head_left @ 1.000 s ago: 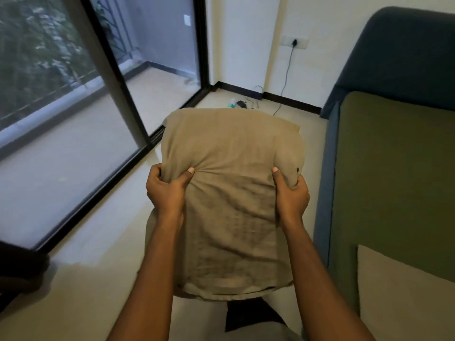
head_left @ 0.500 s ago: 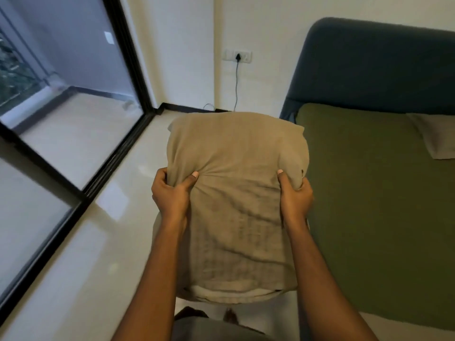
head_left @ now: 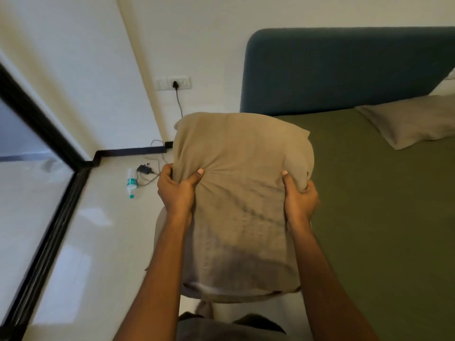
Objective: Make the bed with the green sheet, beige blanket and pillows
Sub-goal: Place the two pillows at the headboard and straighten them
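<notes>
I hold a beige pillow [head_left: 241, 193] upright in front of me, beside the left edge of the bed. My left hand [head_left: 176, 193] grips its left side with the thumb pressed into the fabric. Its right side is gripped the same way by my right hand [head_left: 299, 200]. The green sheet [head_left: 369, 205] lies spread flat over the mattress to the right. A second beige pillow [head_left: 411, 121] lies at the head of the bed on the far right, against the dark blue headboard [head_left: 344, 70].
A plastic bottle [head_left: 131, 183] and a charger with its cable [head_left: 145, 169] lie on the pale floor near the wall socket [head_left: 174, 82]. A black-framed glass door [head_left: 37, 193] runs along the left. Open floor lies between it and the bed.
My view has swung right from the glass door toward the bed, bringing the headboard and second pillow into sight. Both hands keep the same grip on the pillow.
</notes>
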